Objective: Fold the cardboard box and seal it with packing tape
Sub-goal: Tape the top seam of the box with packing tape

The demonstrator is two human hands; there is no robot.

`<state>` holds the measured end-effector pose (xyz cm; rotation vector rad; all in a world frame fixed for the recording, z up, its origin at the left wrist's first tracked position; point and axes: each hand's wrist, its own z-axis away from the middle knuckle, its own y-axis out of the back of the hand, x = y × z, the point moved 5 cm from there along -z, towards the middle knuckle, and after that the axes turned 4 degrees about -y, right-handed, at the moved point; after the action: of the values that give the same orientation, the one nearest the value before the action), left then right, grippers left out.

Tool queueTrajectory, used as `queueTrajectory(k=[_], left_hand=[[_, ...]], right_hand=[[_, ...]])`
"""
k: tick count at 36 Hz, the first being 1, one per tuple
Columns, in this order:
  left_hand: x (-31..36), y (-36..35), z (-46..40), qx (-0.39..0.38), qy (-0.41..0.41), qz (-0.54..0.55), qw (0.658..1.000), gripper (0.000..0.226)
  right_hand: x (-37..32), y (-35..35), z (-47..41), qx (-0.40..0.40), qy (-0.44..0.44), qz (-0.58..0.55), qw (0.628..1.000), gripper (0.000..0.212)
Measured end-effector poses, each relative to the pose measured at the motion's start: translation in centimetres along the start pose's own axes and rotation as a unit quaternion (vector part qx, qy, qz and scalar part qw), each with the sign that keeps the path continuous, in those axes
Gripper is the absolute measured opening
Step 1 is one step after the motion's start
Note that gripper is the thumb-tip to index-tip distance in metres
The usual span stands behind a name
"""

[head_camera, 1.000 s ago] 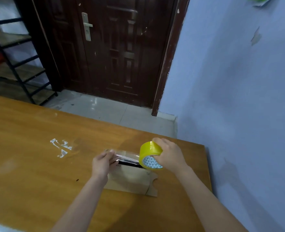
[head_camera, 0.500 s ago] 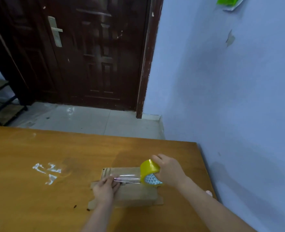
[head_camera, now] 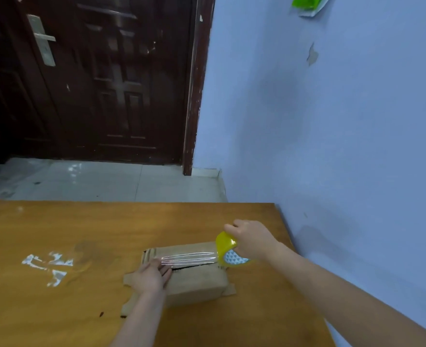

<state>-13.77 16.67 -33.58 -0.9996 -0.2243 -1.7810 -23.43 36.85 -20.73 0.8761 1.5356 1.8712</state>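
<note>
Cardboard box (head_camera: 194,279) lay flat on the wooden counter (head_camera: 56,234). At the box's left end, the left hand (head_camera: 150,278) pressed clear tape (head_camera: 189,257) down with straight fingers; past its right end, the right hand (head_camera: 253,237) gripped the yellow tape roll (head_camera: 228,249).

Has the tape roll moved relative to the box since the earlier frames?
Yes. The tape roll has travelled right along the cardboard box, away from the left hand, to the box's right end; the stretched strip is longer.

No legible text — none anywhere.
</note>
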Motion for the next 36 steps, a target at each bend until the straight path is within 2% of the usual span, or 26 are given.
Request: queueTrajectory(k=[6, 13, 18, 24, 28, 30, 32, 36], left_hand=[[-0.3, -0.1, 0.3, -0.003, 0.005, 0.001, 1.000, 0.028], [-0.2, -0.1, 0.3, 0.015, 0.003, -0.005, 1.000, 0.027], [0.0, -0.2, 0.2, 0.017, -0.003, -0.014, 1.000, 0.015], [-0.2, -0.2, 0.4, 0.018, -0.005, -0.023, 1.000, 0.013], [0.1, -0.1, 0.6, 0.014, -0.004, -0.031, 0.999, 0.013], [0.3, 0.0, 0.6, 0.012, -0.004, -0.035, 0.999, 0.016], [0.4, 0.1, 0.6, 0.008, -0.003, -0.028, 1.000, 0.015], [0.3, -0.1, 1.0, -0.011, 0.003, -0.029, 1.000, 0.016]], right_hand=[[-0.5, -0.1, -0.2, -0.027, 0.035, 0.031, 0.999, 0.041], [-1.2, -0.4, -0.7, -0.019, 0.052, 0.083, 0.995, 0.044], [-1.5, -1.3, -0.2, -0.025, 0.083, 0.136, 0.987, 0.036], [-1.4, -2.0, 0.1, -0.040, 0.066, 0.180, 0.981, 0.045], [-1.0, -2.2, 0.7, -0.058, 0.050, 0.182, 0.980, 0.042], [0.1, -1.7, 1.0, -0.024, 0.030, 0.142, 0.989, 0.047], [1.0, -0.7, 1.4, 0.046, 0.022, 0.095, 0.994, 0.049], [2.7, 0.5, 2.9, 0.184, -0.032, 0.027, 0.982, 0.068]])
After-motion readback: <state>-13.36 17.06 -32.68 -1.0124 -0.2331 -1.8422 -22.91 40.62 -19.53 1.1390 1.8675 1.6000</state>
